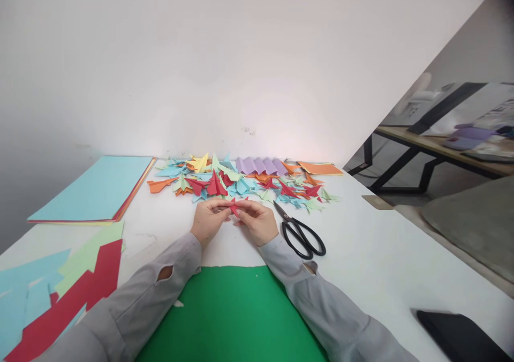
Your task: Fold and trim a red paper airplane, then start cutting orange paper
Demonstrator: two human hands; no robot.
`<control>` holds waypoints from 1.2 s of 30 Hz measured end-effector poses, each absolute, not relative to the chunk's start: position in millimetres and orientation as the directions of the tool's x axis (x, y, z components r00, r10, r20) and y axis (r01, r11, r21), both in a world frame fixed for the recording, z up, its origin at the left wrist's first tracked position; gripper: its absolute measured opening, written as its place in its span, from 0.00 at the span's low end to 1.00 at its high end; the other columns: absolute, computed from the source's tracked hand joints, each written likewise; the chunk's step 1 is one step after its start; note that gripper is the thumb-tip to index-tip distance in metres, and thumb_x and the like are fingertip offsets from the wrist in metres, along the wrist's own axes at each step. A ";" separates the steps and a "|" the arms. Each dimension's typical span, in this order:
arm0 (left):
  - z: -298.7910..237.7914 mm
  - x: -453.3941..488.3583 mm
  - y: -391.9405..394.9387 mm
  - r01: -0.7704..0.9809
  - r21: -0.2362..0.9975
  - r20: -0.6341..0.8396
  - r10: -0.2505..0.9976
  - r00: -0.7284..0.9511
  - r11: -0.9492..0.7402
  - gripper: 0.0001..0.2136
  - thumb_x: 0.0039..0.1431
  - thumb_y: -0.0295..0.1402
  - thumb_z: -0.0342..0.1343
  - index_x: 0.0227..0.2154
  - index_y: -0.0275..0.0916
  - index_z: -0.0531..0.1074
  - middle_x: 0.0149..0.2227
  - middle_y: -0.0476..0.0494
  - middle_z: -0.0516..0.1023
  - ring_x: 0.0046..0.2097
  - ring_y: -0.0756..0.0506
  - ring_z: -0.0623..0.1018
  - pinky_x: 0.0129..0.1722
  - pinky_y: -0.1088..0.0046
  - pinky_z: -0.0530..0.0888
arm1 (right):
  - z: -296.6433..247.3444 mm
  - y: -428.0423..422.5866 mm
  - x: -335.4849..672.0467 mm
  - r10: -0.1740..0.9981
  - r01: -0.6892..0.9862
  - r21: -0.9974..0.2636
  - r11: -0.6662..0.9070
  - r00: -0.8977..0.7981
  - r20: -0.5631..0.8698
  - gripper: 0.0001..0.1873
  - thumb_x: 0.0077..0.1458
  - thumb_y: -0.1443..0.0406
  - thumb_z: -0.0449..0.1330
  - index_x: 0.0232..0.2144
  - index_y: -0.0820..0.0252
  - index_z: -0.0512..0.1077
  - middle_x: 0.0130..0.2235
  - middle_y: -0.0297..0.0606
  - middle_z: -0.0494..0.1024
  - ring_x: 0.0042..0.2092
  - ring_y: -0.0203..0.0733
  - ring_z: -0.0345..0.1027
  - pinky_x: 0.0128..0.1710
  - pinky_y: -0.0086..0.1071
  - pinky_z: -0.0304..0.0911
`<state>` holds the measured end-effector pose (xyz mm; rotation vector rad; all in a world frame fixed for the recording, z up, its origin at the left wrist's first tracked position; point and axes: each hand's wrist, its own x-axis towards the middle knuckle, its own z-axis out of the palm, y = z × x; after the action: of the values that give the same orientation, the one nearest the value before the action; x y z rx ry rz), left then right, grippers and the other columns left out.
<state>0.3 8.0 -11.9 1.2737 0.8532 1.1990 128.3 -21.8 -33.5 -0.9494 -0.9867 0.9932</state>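
My left hand (209, 220) and my right hand (257, 221) meet over the white table (381, 255), both pinching a small red folded paper piece (233, 206) between their fingertips. Just beyond the hands lies a spread of several folded paper shapes (241, 182) in red, blue, yellow, orange and green. Black scissors (300, 232) lie closed on the table right beside my right hand. A green sheet (233, 314) lies under my forearms, near the table's front edge.
A stack of coloured sheets (96, 190) with a light blue top lies at the left. Cut paper scraps (60, 292) in red, blue and green lie at the front left. A purple pleated paper (261, 165) and an orange sheet (319, 168) sit at the back. A black flat object (461, 335) lies front right.
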 end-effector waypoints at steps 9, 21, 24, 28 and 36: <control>-7.5 -1.3 5.2 -0.196 0.977 0.133 0.957 0.256 -0.083 0.10 0.34 0.29 0.65 0.25 0.34 0.77 0.23 0.45 0.79 0.24 0.49 0.76 0.26 0.73 0.76 | -29.6 -23.2 129.2 0.952 -0.232 -0.943 0.240 0.247 0.181 0.10 0.33 0.62 0.69 0.25 0.57 0.78 0.27 0.36 0.79 0.27 0.37 0.70 0.20 0.29 0.68; -9.4 -0.4 5.8 -0.185 0.975 0.164 0.956 0.244 -0.120 0.06 0.35 0.28 0.64 0.22 0.35 0.77 0.26 0.45 0.78 0.27 0.49 0.76 0.27 0.74 0.75 | -28.9 -23.5 129.7 0.947 -0.192 -0.951 0.243 0.260 0.189 0.08 0.33 0.62 0.69 0.22 0.57 0.78 0.25 0.34 0.77 0.26 0.35 0.68 0.19 0.26 0.68; -11.0 0.0 6.9 -0.191 0.971 0.190 0.954 0.232 -0.146 0.06 0.35 0.28 0.64 0.21 0.35 0.77 0.27 0.44 0.78 0.27 0.49 0.76 0.27 0.74 0.75 | -28.2 -23.9 129.3 0.944 -0.173 -0.953 0.248 0.263 0.198 0.08 0.34 0.62 0.69 0.23 0.57 0.78 0.25 0.35 0.77 0.26 0.36 0.68 0.19 0.27 0.68; -12.2 0.2 7.5 -0.207 0.967 0.198 0.954 0.224 -0.152 0.06 0.35 0.28 0.64 0.22 0.36 0.77 0.27 0.44 0.78 0.27 0.49 0.76 0.27 0.73 0.75 | -27.6 -24.4 128.9 0.946 -0.197 -0.950 0.241 0.268 0.184 0.10 0.34 0.63 0.69 0.24 0.57 0.78 0.26 0.36 0.78 0.27 0.38 0.69 0.20 0.29 0.68; -9.6 -0.7 6.6 -0.196 0.979 0.110 0.952 0.285 -0.055 0.10 0.37 0.33 0.65 0.26 0.34 0.77 0.23 0.45 0.78 0.26 0.48 0.76 0.27 0.71 0.75 | -29.7 -21.0 129.4 0.955 -0.317 -0.931 0.181 0.285 0.088 0.12 0.30 0.62 0.71 0.22 0.59 0.77 0.23 0.33 0.77 0.25 0.36 0.69 0.18 0.27 0.67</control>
<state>-0.7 6.6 -9.6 1.2572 0.8132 1.1279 129.4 -21.0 -29.7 -0.9745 -0.8283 1.0604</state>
